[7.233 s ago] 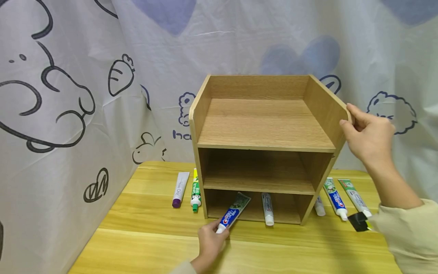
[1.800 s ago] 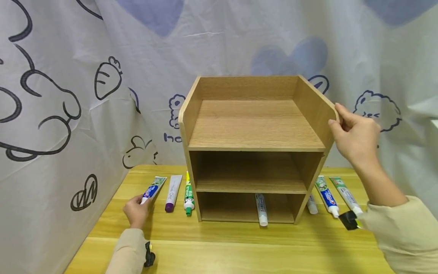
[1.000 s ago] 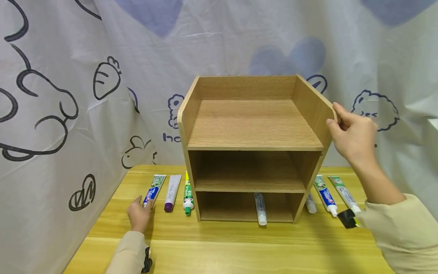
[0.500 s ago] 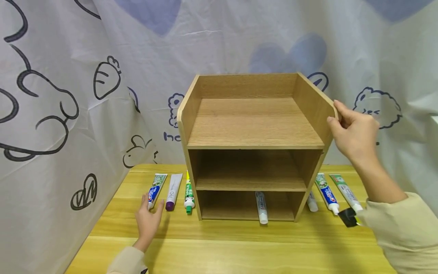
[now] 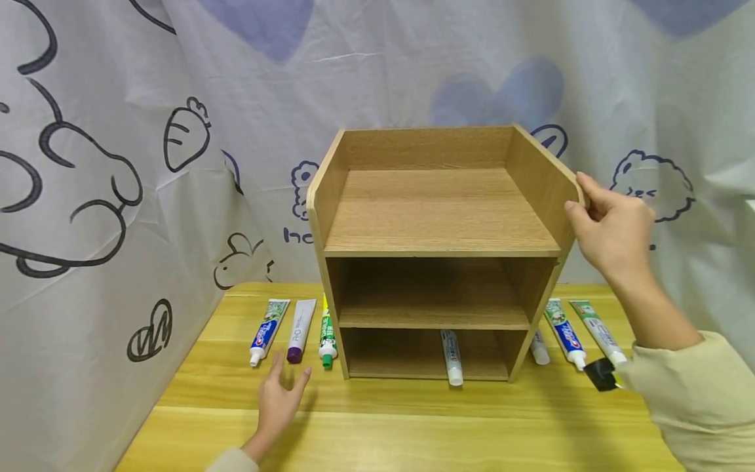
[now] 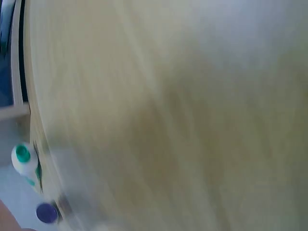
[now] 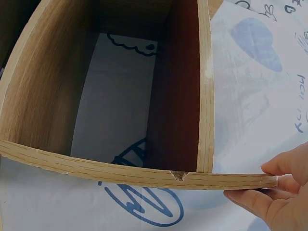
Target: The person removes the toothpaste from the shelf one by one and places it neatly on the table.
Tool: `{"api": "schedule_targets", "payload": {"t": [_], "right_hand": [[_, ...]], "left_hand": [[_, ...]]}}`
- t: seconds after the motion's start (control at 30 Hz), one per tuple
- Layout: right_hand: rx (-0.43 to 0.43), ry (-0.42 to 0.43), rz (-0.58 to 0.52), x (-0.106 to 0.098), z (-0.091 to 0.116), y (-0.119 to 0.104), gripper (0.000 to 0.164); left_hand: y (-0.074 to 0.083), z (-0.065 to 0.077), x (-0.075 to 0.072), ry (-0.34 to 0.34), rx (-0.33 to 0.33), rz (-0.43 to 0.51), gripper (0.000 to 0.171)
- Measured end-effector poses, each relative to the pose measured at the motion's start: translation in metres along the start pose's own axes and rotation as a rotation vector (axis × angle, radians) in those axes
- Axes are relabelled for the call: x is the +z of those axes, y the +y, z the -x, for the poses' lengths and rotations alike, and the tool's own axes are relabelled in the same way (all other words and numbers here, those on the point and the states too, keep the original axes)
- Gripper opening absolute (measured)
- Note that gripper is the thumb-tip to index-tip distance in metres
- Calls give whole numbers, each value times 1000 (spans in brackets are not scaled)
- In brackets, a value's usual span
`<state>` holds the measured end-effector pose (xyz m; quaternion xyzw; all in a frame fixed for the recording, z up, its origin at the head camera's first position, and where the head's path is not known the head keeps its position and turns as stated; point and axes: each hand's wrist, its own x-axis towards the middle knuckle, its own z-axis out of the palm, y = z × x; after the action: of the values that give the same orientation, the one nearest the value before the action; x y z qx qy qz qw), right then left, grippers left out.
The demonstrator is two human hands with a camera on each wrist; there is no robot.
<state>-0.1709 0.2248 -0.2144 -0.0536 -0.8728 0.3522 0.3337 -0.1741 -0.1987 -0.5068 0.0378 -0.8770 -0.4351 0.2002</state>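
My right hand (image 5: pixel 616 233) pinches the top front corner of the right side panel of a wooden shelf unit (image 5: pixel 442 252); the right wrist view shows the thumb and fingers on either side of the panel edge. My left hand (image 5: pixel 277 400) is held with its fingers spread over the table, holding nothing, just in front of three toothpaste tubes. These are a blue-green tube (image 5: pixel 269 331), a pale tube with a purple cap (image 5: pixel 301 328) and a yellow-green tube (image 5: pixel 327 334). A white tube (image 5: pixel 451 360) lies in the bottom compartment, its cap jutting past the front edge.
Right of the unit lie a partly hidden white tube (image 5: pixel 539 351), another blue-green tube (image 5: pixel 565 334) and a green-and-white tube (image 5: pixel 598 333). A printed curtain (image 5: pixel 401 78) hangs behind and at the left of the wooden table (image 5: pixel 413 426).
My left hand has carried the blue-green tube from the bottom compartment to the table's left, let go of it, and drawn back toward the right. My right hand keeps its grip on the panel.
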Motion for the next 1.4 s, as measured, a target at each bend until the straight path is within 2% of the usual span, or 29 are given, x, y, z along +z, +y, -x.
{"api": "schedule_targets", "payload": {"t": [0.47, 0.67, 0.9, 1.07, 1.4], "right_hand": [[0, 0, 12, -1, 0, 0, 42], [-4, 0, 11, -1, 0, -1, 42], [-9, 0, 9, -1, -1, -1, 41], [-1, -10, 0, -1, -1, -1, 42], [2, -9, 2, 0, -1, 0, 42]], "left_hand": [[21, 28, 22, -94, 17, 47, 65], [35, 41, 34, -130, 71, 107, 63], [54, 57, 55, -166, 157, 203, 60], [66, 66, 71, -154, 200, 250, 59], [88, 76, 104, -235, 229, 287, 64]]}}
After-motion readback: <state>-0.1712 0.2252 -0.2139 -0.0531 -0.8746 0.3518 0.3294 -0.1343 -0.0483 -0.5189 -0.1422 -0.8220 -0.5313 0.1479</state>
